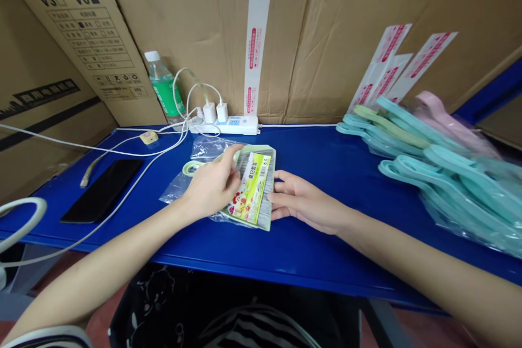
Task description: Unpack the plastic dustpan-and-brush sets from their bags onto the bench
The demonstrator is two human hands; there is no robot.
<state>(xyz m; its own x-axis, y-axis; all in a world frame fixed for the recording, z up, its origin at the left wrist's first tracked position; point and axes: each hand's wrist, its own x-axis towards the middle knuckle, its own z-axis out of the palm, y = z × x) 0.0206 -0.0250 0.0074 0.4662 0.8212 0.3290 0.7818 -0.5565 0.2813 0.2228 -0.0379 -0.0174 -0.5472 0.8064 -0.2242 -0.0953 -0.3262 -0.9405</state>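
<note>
A clear plastic bag [179, 187] lies flat on the blue table [326, 185], holding a pale green looped plastic item [196, 167] and a yellow-green printed card label [248, 190]. My left hand [212, 185] grips the packet from above, its fingers curled over the top edge and covering part of the looped item. My right hand [302, 201] lies flat on the table to the right, fingertips touching the packet's right edge. The item's full shape is hidden under my left hand and the label.
Bagged teal and pink looped plastic items [448, 174] are piled at the right. At the back stand a white power strip [228, 125] with chargers and a water bottle [162, 87]. A black phone [101, 190] and white cables lie at the left. Cardboard sheets [212, 27] line the back.
</note>
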